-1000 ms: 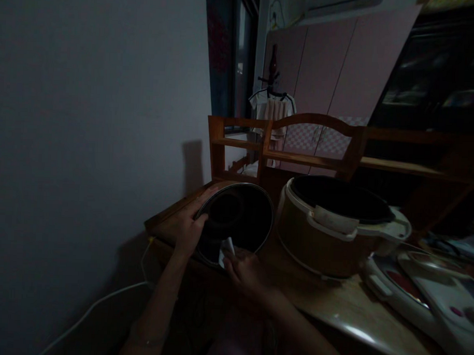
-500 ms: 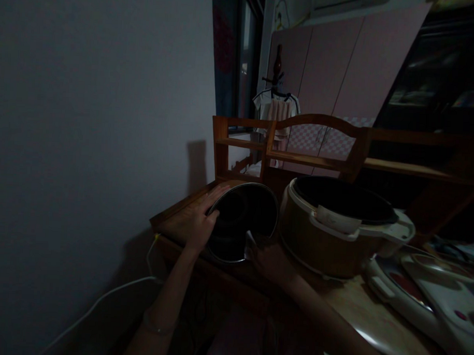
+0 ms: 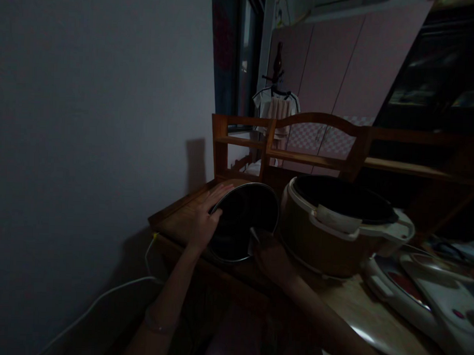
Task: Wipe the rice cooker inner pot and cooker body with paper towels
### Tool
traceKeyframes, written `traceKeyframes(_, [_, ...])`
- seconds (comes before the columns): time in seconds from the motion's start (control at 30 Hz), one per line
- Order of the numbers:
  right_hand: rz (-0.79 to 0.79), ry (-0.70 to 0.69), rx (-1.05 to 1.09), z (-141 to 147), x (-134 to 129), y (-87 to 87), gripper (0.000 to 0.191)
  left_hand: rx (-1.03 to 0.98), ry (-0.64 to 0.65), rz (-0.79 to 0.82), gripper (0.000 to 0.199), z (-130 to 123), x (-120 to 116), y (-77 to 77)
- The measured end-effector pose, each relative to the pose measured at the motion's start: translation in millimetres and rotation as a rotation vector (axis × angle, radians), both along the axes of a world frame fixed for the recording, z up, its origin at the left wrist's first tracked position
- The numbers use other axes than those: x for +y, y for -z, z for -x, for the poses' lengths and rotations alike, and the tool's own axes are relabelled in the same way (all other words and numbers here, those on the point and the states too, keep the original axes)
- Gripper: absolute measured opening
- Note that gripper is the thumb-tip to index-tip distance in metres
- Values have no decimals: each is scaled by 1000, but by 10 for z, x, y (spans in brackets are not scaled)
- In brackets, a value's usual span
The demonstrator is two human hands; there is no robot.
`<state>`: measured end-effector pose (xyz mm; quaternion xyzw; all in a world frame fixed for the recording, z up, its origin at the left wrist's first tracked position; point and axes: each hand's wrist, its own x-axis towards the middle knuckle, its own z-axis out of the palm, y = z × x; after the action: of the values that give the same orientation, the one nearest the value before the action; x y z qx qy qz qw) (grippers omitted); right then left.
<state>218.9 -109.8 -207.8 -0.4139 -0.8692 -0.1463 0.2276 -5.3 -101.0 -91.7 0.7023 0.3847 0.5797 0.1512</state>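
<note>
On the left, the left hand [image 3: 205,223] grips the dark pot [image 3: 237,216] by its rim, thumb inside and fingers outside. The pot is tipped on the table [image 3: 177,224], its mouth toward the person. The white wipe [image 3: 253,242] has slid right along the pot's near side, so a new bit is probably getting rubbed. The right hand [image 3: 272,259] pinches that wipe. Farther right sits the big cooker [image 3: 316,245].

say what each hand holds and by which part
Left hand: the dark pot, by its left rim. Right hand: a thin pale piece, cloth or paper; gripped part unclear.
</note>
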Motion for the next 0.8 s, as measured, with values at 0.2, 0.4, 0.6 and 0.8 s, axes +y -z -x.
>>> traceKeyframes(0.2, [73, 18, 68, 92, -83, 74, 47, 31, 0, -7, 64, -19, 18, -14])
traceKeyframes(0.4, [200, 56, 110, 272, -230, 39, 37, 5, -28, -17, 61, -2, 39, 13])
traceKeyframes(0.6, [233, 71, 136, 343, -294, 14, 32, -40, -48, 10, 59, 25, 48, 37])
traceKeyframes(0.8, [206, 68, 144, 357, -281, 21, 32, -62, -30, -2, 62, 44, 22, 17])
